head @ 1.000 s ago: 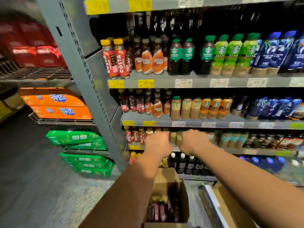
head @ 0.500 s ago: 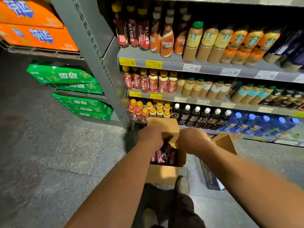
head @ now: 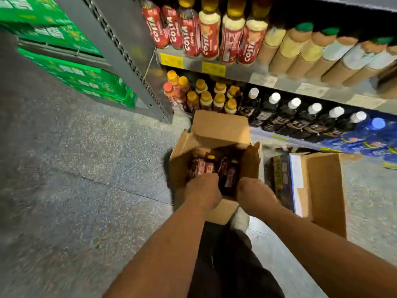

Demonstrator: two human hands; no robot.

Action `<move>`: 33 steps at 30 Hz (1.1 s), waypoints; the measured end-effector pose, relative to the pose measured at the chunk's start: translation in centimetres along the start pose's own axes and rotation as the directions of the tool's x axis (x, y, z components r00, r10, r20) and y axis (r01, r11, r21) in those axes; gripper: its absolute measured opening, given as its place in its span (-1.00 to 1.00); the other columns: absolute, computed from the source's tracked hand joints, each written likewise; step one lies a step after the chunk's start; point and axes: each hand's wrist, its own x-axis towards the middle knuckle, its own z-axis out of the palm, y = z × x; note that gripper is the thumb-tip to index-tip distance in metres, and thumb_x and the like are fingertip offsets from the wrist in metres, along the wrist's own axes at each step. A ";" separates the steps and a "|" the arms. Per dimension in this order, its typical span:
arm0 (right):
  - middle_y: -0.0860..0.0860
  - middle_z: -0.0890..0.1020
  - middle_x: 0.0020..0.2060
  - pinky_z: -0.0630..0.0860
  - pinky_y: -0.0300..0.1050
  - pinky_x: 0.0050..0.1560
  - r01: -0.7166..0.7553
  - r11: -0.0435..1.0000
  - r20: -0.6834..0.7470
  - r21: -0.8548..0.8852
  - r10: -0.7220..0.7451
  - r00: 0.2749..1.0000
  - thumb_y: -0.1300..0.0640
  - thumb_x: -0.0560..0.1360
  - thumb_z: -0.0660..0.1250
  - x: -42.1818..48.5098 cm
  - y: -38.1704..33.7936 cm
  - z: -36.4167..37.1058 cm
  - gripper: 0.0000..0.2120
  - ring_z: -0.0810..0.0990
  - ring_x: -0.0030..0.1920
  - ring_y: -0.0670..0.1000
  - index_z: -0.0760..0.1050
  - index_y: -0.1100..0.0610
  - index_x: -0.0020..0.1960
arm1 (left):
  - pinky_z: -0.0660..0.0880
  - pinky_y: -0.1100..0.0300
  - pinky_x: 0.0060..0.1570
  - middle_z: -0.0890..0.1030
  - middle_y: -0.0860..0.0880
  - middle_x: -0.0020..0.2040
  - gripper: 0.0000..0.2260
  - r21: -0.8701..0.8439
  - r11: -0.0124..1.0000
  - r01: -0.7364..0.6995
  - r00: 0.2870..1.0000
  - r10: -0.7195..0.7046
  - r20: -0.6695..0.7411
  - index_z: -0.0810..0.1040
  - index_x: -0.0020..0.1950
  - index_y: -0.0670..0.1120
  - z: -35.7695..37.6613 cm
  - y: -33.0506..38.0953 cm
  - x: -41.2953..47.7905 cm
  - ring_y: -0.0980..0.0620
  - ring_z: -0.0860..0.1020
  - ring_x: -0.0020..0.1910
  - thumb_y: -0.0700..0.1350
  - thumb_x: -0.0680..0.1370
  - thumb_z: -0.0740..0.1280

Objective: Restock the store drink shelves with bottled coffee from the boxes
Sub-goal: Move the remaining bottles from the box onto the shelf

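Observation:
An open cardboard box [head: 221, 127] stands on the floor in front of the lowest shelf, with several dark bottled coffees [head: 227, 177] with yellow caps inside. Both my hands reach down into it. My left hand [head: 203, 190] is over the bottles at the near left, its fingers bent down out of sight. My right hand [head: 254, 193] is at the near right wall of the box, fingers also hidden. Red Costa coffee bottles [head: 206, 33] line the shelf above, and yellow-capped bottles [head: 206, 96] fill the bottom shelf's left end.
A second open carton [head: 324, 190] lies on the floor to the right. Black bottles with white caps [head: 287, 112] and blue bottles [head: 373, 130] fill the bottom shelf. Green packs [head: 71, 67] are stacked at the left, past a grey upright [head: 129, 61]. My shoe [head: 240, 218] is beside the box.
My hands came off the upper shelf and went down into the box. My view dropped from the shelves to the floor and moved closer to the box.

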 end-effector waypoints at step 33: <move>0.11 0.54 0.16 0.60 0.06 0.04 -0.525 0.653 0.270 0.546 0.456 0.848 -0.11 0.29 0.48 33.4 1.1 30.7 -0.32 0.58 0.08 0.16 0.38 0.14 0.30 | 0.46 0.08 0.17 0.47 -0.08 0.33 -0.33 -0.676 0.542 0.499 0.844 -0.481 0.237 0.32 0.43 -0.08 25.8 -17.4 34.6 -0.11 0.49 0.27 -0.09 0.38 0.53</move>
